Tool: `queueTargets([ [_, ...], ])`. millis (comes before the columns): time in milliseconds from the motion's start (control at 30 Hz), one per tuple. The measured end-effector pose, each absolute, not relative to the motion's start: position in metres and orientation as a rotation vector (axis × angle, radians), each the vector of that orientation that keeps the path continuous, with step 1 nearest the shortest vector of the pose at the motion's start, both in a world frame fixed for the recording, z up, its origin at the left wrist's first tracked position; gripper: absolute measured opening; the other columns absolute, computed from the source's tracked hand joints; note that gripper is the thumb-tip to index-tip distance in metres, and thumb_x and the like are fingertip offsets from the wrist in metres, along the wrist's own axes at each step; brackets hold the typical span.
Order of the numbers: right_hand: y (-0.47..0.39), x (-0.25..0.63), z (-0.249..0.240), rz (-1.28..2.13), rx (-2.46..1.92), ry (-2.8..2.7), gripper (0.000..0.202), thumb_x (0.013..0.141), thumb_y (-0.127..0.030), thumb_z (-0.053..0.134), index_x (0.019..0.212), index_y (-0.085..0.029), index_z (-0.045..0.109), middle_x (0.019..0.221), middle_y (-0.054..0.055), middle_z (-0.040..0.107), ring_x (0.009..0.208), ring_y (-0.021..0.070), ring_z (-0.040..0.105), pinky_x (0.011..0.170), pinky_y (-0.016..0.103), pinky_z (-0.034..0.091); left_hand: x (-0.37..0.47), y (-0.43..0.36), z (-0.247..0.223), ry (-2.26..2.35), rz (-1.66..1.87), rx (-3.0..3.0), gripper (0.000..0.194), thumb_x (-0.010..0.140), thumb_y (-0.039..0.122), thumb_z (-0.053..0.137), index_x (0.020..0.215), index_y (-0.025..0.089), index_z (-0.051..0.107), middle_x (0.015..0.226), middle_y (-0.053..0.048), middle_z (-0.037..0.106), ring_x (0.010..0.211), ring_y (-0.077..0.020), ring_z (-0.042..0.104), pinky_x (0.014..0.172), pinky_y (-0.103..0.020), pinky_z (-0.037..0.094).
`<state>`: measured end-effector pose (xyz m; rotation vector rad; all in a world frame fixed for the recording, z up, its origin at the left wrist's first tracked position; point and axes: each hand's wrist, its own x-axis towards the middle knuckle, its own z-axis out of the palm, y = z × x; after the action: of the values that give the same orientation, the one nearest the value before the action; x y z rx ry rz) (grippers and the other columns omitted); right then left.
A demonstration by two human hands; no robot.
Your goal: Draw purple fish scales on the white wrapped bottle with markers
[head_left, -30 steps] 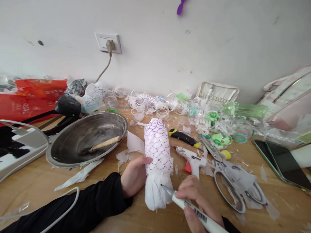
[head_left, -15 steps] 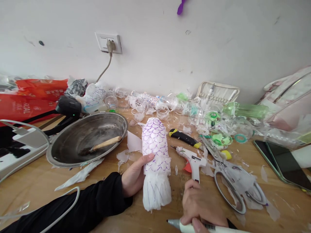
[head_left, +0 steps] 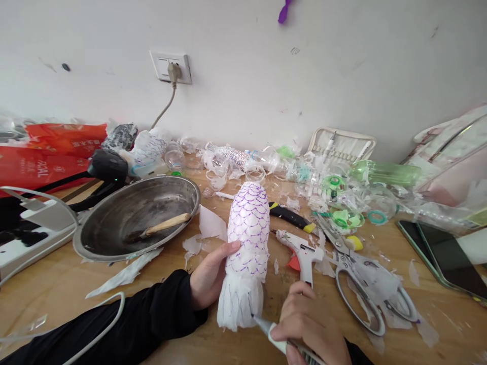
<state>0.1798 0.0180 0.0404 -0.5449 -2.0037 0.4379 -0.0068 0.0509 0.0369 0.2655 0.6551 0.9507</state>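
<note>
A white paper-covered fish body [head_left: 248, 223] with purple scale lines stands out in front of me, its pleated tail end [head_left: 240, 303] toward me. My left hand [head_left: 213, 274] is closed around its left side, thumb on the scaled surface. In my right hand [head_left: 310, 324] is a white marker pen [head_left: 277, 340] with a grey tip. That tip meets the lower right edge of the tail, where thin dark lines run along the pleats. Just beyond my right hand lies a white hot glue gun [head_left: 302, 252] with a red trigger.
A metal basin [head_left: 114, 218] holding a wooden-handled brush [head_left: 167, 225] sits left. Right are scissors [head_left: 344, 258], a utility knife [head_left: 291, 217] and phones [head_left: 449, 253]. Cut plastic bottles [head_left: 335, 187] line the wall. A white cable [head_left: 102, 324] crosses my left sleeve.
My right hand has brought the marker up and left, its tip now at the tail. The fish body has tilted, its top leaning right and its tail swinging left.
</note>
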Motion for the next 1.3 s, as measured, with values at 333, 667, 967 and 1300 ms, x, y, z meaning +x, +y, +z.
queueTargets([
  [333, 0.019, 0.192, 0.046, 0.595, -0.533, -1.947, 0.02, 0.089, -0.025, 0.038, 0.087, -0.019, 0.057, 0.058, 0.0, 0.059, 0.051, 0.0138, 0.056, 0.057, 0.033, 0.043, -0.006, 0.053, 0.037, 0.611, 1.023, 0.278, 0.025, 0.078, 0.027, 0.055, 0.091, 0.01, 0.067, 0.082, -0.009, 0.075, 0.073, -0.0203, 0.067, 0.074, -0.031, 0.047],
  [667, 0.016, 0.184, 0.036, 0.475, -0.643, -2.031, 0.022, 0.076, -0.01, 0.049, 0.095, -0.017, 0.057, 0.067, 0.0, 0.06, 0.057, 0.0139, 0.056, 0.061, 0.033, 0.043, -0.005, 0.05, 0.037, 0.637, 1.013, 0.31, 0.031, 0.07, 0.031, 0.068, 0.093, 0.01, 0.067, 0.084, -0.009, 0.074, 0.077, -0.0214, 0.066, 0.076, -0.033, 0.047],
  [967, 0.02, 0.191, 0.035, 0.42, -0.527, -2.06, 0.015, 0.076, -0.011, 0.043, 0.073, -0.02, 0.054, 0.048, -0.005, 0.05, 0.043, 0.01, 0.047, 0.054, 0.029, 0.04, -0.004, 0.05, 0.039, 0.705, 0.998, 0.319, 0.027, 0.069, 0.026, 0.069, 0.091, 0.011, 0.067, 0.077, -0.007, 0.074, 0.07, -0.02, 0.065, 0.073, -0.032, 0.047],
  [1300, 0.015, 0.191, 0.042, 0.533, -0.655, -1.95, 0.02, 0.08, -0.014, 0.046, 0.096, -0.018, 0.057, 0.068, 0.0, 0.06, 0.058, 0.0145, 0.057, 0.067, 0.036, 0.044, -0.003, 0.052, 0.044, 0.713, 0.971, 0.318, 0.026, 0.06, 0.031, 0.071, 0.076, 0.011, 0.069, 0.065, -0.006, 0.072, 0.059, -0.0189, 0.063, 0.059, -0.028, 0.046],
])
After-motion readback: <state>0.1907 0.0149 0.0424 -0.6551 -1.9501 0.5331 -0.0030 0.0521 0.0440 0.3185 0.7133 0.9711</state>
